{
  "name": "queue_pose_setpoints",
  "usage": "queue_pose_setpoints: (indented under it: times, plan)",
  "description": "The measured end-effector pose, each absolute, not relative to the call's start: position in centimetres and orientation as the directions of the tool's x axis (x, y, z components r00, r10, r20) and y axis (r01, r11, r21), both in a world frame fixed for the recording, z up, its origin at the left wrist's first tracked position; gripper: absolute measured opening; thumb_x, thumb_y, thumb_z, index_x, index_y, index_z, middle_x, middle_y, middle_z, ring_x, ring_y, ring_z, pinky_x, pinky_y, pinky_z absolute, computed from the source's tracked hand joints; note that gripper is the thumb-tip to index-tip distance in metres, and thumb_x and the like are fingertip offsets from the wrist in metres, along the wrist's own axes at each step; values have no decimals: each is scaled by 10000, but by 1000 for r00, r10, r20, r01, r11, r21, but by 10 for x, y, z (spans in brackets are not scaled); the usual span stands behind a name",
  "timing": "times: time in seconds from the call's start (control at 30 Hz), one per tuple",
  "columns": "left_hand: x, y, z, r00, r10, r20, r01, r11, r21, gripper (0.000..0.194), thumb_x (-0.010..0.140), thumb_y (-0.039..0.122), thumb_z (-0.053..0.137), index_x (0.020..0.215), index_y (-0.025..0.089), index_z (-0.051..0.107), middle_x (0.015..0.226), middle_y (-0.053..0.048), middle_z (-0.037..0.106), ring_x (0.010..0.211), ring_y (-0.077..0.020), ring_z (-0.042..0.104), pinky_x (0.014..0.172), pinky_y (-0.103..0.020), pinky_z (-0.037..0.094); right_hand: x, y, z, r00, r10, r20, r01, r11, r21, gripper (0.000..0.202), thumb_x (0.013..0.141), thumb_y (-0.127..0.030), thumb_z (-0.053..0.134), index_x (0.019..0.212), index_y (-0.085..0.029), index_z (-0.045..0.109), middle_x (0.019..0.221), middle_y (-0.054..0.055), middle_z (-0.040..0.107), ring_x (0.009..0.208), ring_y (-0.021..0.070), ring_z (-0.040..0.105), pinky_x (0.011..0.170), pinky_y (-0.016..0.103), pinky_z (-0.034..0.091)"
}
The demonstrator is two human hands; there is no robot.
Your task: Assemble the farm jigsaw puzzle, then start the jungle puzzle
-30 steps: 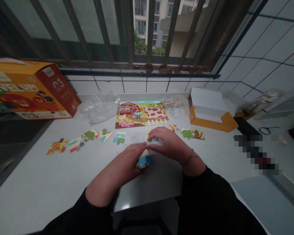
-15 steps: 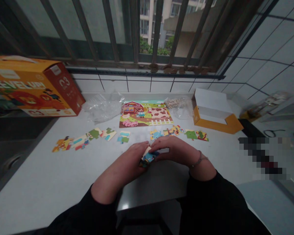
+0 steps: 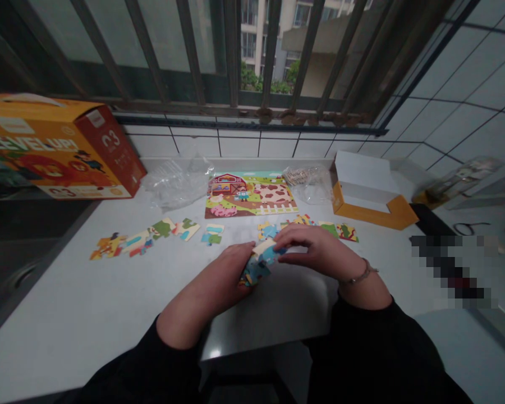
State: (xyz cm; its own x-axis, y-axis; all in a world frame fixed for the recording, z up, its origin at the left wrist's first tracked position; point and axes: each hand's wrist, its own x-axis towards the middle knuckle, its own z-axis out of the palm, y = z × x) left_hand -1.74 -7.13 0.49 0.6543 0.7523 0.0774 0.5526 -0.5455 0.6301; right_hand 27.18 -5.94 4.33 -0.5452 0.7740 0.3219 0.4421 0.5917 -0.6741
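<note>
My left hand (image 3: 231,269) is closed around a small stack of puzzle pieces (image 3: 256,273), held above the counter near its front edge. Between the fingertips of my right hand (image 3: 307,247) is a blue and cream puzzle piece (image 3: 269,251), at the upper right of the stack. A row of loose pieces (image 3: 137,242) lies on the left side of the counter. A blue and green piece (image 3: 212,234) lies apart near the middle. More pieces (image 3: 347,232) lie behind my right hand, which partly covers them. Behind them rests a farm picture board (image 3: 250,195).
On the left stands a large orange box (image 3: 46,148). Clear plastic bags (image 3: 174,182) lie on both sides of the board. An open white and orange box (image 3: 362,191) is at the back right of the white counter (image 3: 109,314), beneath a barred window.
My right hand has moved right and slightly up from the stack, with a piece at its fingertips. My left hand has stayed nearly still around the stack.
</note>
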Motion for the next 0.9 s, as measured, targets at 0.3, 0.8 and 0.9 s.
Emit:
queue_pose_setpoints:
  times: [0.3,0.8,0.9]
  plan:
    - [-13,-77,3,686,718,116,545,-613,572,831,842,108,672,1622,247,420,1617,-163,595,1550,-365,541,1321,-625,434,180,-42,14,-237,858,455,712,472,-519,45,1019,-250,772,1033,-216,798,1148,96,777,1134,256,716,1050,409,593]
    - [-15,-67,2,687,719,104,500,-571,651,726,876,170,754,1564,285,552,1665,-122,602,1559,-323,554,1336,-607,412,218,-97,35,-548,771,325,495,612,-617,304,977,-266,847,1267,-258,756,1349,75,776,1273,238,716,1131,421,597]
    - [-19,-66,-14,674,732,103,538,-581,611,755,863,208,782,1573,278,538,1702,-164,557,1592,-370,520,1336,-668,388,218,-115,22,-499,800,334,546,589,-596,206,992,-202,813,1190,-244,774,1395,102,756,1318,251,720,1174,441,603]
